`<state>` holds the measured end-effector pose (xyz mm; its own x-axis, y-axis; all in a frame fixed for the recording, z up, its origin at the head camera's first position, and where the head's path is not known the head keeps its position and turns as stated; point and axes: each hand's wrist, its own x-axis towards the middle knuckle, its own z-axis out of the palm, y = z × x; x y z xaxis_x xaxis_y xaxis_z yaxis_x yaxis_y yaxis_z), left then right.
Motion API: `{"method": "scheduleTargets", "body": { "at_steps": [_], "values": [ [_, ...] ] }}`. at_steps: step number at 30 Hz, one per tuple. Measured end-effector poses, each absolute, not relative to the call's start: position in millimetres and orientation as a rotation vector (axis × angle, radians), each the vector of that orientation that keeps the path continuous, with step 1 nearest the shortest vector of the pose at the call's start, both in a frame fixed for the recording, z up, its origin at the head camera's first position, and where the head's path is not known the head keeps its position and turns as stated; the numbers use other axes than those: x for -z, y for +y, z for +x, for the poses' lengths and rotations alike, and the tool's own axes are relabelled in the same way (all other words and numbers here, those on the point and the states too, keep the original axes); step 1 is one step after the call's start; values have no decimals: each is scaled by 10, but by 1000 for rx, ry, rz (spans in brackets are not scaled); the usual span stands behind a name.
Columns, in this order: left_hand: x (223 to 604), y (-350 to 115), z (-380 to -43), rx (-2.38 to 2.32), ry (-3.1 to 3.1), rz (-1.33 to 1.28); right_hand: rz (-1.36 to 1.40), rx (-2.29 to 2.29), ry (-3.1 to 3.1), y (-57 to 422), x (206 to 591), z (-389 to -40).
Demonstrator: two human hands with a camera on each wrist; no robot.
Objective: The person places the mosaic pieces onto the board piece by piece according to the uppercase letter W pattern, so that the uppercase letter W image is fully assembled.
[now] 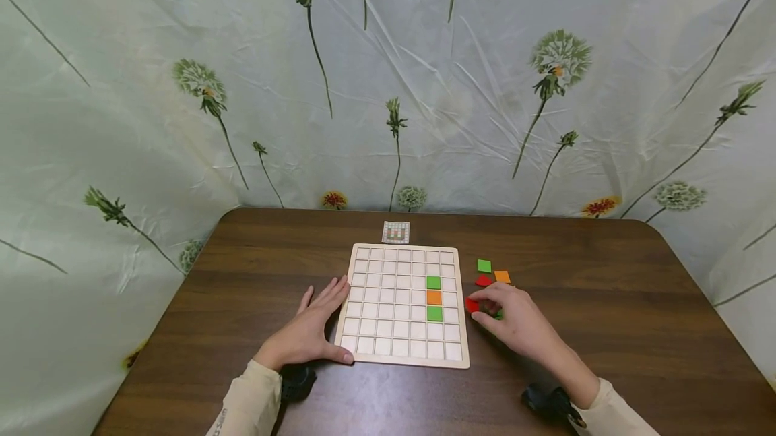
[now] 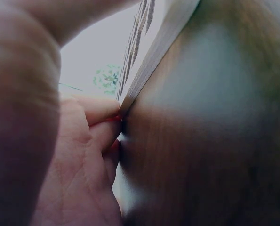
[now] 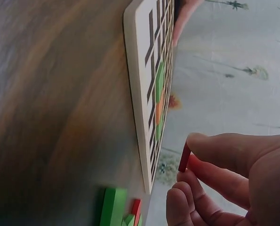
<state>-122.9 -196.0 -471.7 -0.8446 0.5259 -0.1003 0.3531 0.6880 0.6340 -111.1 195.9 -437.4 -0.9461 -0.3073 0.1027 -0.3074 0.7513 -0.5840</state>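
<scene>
A pale wooden grid board [image 1: 409, 361] lies flat on the table. One column near its right side holds a green tile [image 1: 433, 282], an orange tile [image 1: 434, 298] and another green tile [image 1: 434, 313]. My left hand [image 1: 306, 331] rests at the board's left edge, fingers extended and thumb at the lower left corner; its fingers touch the edge in the left wrist view. Just off the board's right edge, my right hand [image 1: 515, 318] pinches a red tile [image 3: 184, 157] between thumb and fingertips. In the right wrist view that tile is held up, clear of the board.
Right of the board lie a loose green tile [image 1: 483, 265], an orange tile [image 1: 502, 276] and a red tile [image 1: 483, 280]. More green [image 3: 114, 207] shows near the right hand, partly hidden in the head view. A small printed grid card [image 1: 396, 232] lies behind the board.
</scene>
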Motion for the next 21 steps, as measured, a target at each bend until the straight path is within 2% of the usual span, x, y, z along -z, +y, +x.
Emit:
{"method": "scheduleTargets", "body": {
  "at_steps": [21],
  "values": [
    [4739, -1976, -1235, -885, 2651, 719, 669, -1002, -2935, 1646, 4440, -1078]
  ]
}}
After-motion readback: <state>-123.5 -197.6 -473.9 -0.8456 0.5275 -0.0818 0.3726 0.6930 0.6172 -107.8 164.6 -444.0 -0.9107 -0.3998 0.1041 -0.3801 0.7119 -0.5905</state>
